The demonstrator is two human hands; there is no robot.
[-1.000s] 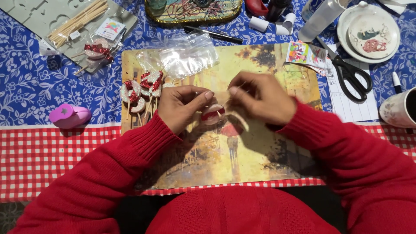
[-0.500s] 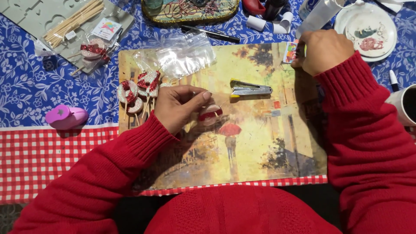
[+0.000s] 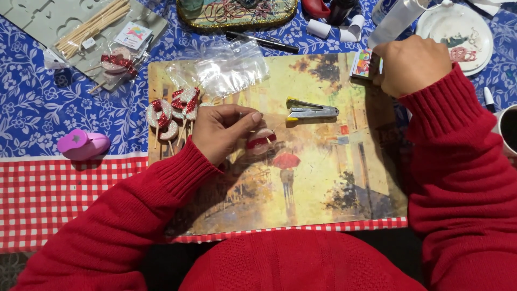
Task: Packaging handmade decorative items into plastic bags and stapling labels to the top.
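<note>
My left hand (image 3: 222, 130) pinches a small round glittery ornament with a red band (image 3: 262, 141) just above the painted placemat (image 3: 323, 183). Left of that hand lies a cluster of finished round ornaments on wooden sticks (image 3: 171, 110). A small grey and yellow stapler (image 3: 311, 110) rests on the placemat, apart from both hands. My right hand (image 3: 412, 66) reaches to the placemat's far right corner, its fingers closed around a small colourful packet (image 3: 363, 62). Both arms wear red knitted sleeves.
A clear plastic bag (image 3: 231, 67) lies at the mat's top. A grey tray with wooden sticks (image 3: 91, 24) sits far left, a pink punch (image 3: 82, 144) on the blue floral cloth. A black pen (image 3: 262, 41), a white plate (image 3: 458, 29) and a mug (image 3: 507, 129) stand around.
My right hand left the ornament, set the stapler down on the placemat and moved up right to the colourful packet. My left hand still holds the ornament.
</note>
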